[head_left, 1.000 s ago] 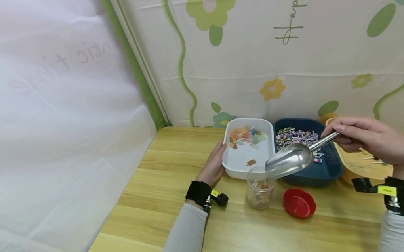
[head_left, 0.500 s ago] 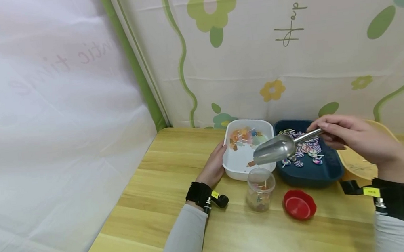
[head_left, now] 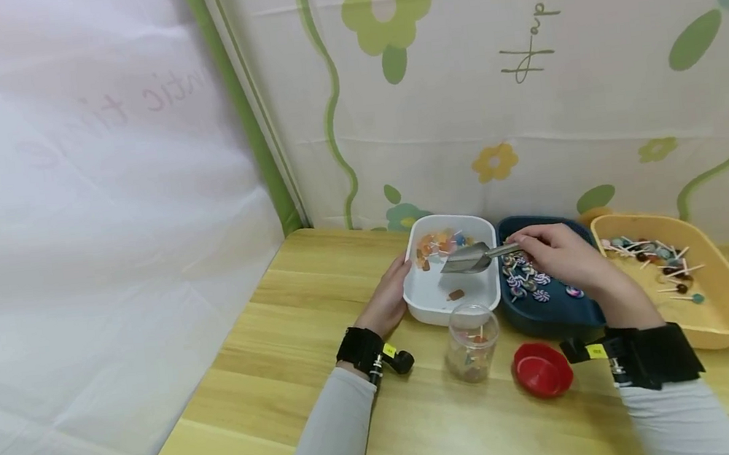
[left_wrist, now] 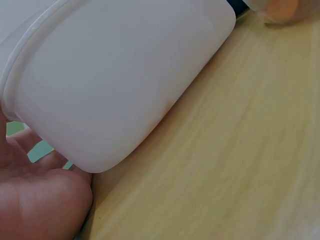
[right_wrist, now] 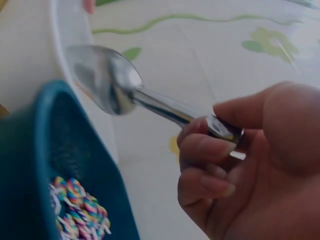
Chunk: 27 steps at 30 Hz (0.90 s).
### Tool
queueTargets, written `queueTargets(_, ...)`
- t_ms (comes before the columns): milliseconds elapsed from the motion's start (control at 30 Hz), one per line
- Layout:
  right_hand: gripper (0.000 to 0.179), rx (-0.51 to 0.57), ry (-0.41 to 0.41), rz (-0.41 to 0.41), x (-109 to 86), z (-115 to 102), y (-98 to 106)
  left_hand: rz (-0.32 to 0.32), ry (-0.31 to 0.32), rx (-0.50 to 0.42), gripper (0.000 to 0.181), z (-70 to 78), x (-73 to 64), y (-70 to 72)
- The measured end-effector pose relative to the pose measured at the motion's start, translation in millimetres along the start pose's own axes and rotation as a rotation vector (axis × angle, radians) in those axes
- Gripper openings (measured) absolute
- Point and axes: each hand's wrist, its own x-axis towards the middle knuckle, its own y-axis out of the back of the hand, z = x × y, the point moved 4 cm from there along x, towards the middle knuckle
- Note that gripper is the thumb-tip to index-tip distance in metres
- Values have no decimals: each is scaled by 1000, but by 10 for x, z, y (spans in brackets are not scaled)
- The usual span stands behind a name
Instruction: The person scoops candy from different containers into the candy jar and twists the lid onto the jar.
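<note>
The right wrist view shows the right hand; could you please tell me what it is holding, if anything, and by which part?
The right hand holds the metal scoop by its handle, toward the far end.

Scoop (head_left: 468, 259) moved from the clear cup's mouth toward the worktop's back edge, over the white tray (head_left: 423, 299), right fingers (right_wrist: 205, 184) shifted leftward above the navy tray (head_left: 548, 322), more lollipops (head_left: 674, 263) showing.

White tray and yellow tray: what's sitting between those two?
In the head view, a dark blue tray of swirl-patterned lollipops stands between the white tray and the yellow tray, with the right hand above it.
</note>
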Motion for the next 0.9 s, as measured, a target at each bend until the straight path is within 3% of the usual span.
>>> queueTargets(400, 37, -192, -17, 144, 134, 56, -257, -4, -14, -4, 44, -32, -2, 17)
queueTargets(667, 37, -208, 41, 128, 206, 136, -427, -41, -25, -14, 48, -47, 5, 18)
queueTargets(900, 32, -155, 96, 43, 251, 190, -547, -34, -31, -6, 48, -25, 5, 18)
